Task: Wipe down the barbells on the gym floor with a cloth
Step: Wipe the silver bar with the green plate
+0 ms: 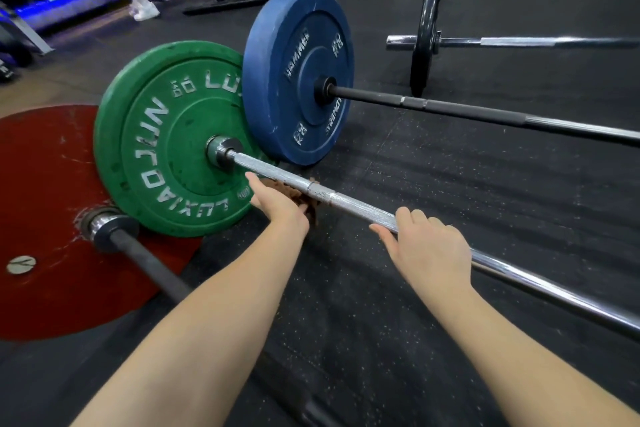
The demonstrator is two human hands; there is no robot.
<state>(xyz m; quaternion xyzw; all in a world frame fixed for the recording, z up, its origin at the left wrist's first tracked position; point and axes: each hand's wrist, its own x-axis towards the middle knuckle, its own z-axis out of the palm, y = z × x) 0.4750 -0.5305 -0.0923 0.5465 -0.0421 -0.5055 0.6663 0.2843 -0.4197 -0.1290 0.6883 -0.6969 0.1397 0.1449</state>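
- The left hand (280, 206) holds a brown cloth (306, 199) pressed on the silver bar (356, 207), close to the green plate (166, 139). Its fingers seem to go round the cloth, but most of them are hidden behind the hand.
- The right hand (429, 246) is on the same bar, a bit further from the plate. Its fingers curl over the top of the bar, and its thumb lies along the near side.
- The bar sits low over the gym floor (381, 340), held up by the green plate.
- I think the job right now is to rub this bar clean. Its rough part has tiny grooves, so the cloth should wrap all the way round and squeeze tight.
- Sliding the cloth along with a little twist would reach the underside too.
- The right hand should hold the bar firm so it does not roll. It should move out of the way when the cloth comes near.
- The black bar (485, 114) with the blue plate (298, 80) lies just behind. It probably needs a wipe as well.
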